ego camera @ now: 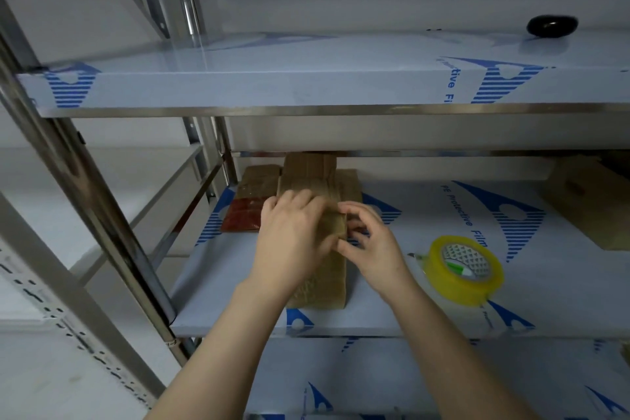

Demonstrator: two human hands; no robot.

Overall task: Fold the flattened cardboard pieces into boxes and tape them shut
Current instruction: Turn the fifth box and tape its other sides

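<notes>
A brown cardboard piece (325,280) lies lengthwise on the middle shelf (392,310), its far part raised toward the shelf above. My left hand (289,239) lies over its left side with the fingers spread across the top. My right hand (371,242) pinches a small cardboard flap (335,225) at the right edge between thumb and fingers. A yellow-rimmed roll of clear tape (467,269) stands tilted on the shelf, right of my right hand, with a loose end sticking out to its left.
More flat cardboard (259,179) and a red-brown packet (243,215) lie at the back left of the shelf. A folded cardboard box (589,198) stands at the far right. A black round object (552,25) sits on the upper shelf. Steel rack posts (88,187) rise at the left.
</notes>
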